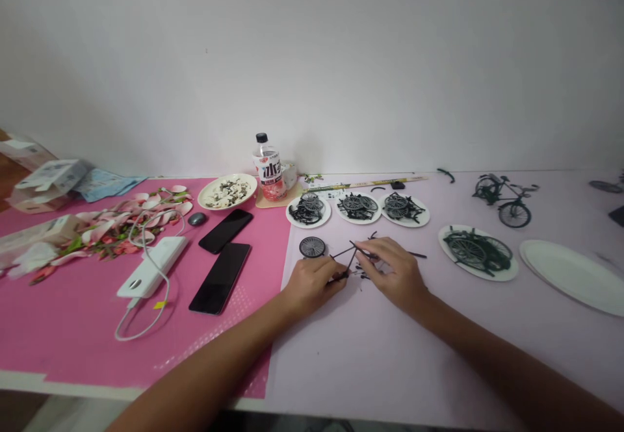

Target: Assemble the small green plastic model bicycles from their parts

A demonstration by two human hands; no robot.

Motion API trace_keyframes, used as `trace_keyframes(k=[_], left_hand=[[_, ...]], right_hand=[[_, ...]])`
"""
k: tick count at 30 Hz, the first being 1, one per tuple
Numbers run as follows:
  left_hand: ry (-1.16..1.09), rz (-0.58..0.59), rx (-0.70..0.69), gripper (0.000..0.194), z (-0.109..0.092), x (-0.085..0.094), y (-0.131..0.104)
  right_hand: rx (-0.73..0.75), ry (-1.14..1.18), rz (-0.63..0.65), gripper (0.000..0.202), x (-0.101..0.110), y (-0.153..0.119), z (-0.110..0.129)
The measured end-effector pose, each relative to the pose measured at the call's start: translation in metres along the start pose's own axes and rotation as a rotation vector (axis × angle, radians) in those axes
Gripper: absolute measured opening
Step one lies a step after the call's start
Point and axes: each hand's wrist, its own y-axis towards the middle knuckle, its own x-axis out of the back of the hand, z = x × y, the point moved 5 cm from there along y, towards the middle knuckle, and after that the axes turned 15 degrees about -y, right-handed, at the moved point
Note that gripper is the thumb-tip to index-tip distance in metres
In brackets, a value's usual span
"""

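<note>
Between my hands is a thin black model bicycle frame (pixel 350 260). My left hand (pixel 314 284) pinches its lower left part, while the fingers of my right hand (pixel 396 271) close on its upper right side. The fingers partly hide where the bars meet. A small black spoked wheel (pixel 312 247) lies on the table just beyond my left hand. Small loose black parts (pixel 363 269) lie below and between the hands, and a dark rod end shows right of my right hand. At the back right stands an assembled black model bicycle (pixel 515 214).
Several white plates (pixel 291 219) hold black wheels and bicycle parts; another parts plate (pixel 504 275) and stacked white plates (pixel 580 276) are right. Left on pink are two phones (pixel 220 279), a white power bank (pixel 152 268) with cable, artificial petals (pixel 100 230), a bowl (pixel 207 201) and a bottle (pixel 270 172).
</note>
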Motion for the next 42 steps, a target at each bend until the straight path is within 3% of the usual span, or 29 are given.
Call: trace_keyframes(k=[9,14,19,26,33,42], left_hand=[[-0.015,-0.002,0.012,0.010,0.000,-0.001,0.002],[-0.012,-0.008,0.025,0.013,0.002,0.001,0.005],[-0.055,0.019,0.127,0.018,0.009,0.001,0.006],[-0.153,-0.026,0.225,0.027,0.009,0.000,0.005],[-0.379,-0.033,0.223,0.035,0.002,0.006,0.007],[-0.456,-0.072,0.380,0.043,0.009,0.001,0.006]], right_hand=[[-0.015,0.122,0.108,0.040,0.000,-0.002,0.001],[-0.094,0.186,0.146,0.041,-0.006,-0.005,-0.006],[-0.133,0.228,0.160,0.038,-0.007,-0.007,-0.006],[-0.043,0.270,0.105,0.037,-0.003,-0.007,0.004],[0.056,0.242,0.053,0.046,-0.002,-0.006,0.007],[0.145,0.192,0.027,0.047,0.000,-0.005,0.014]])
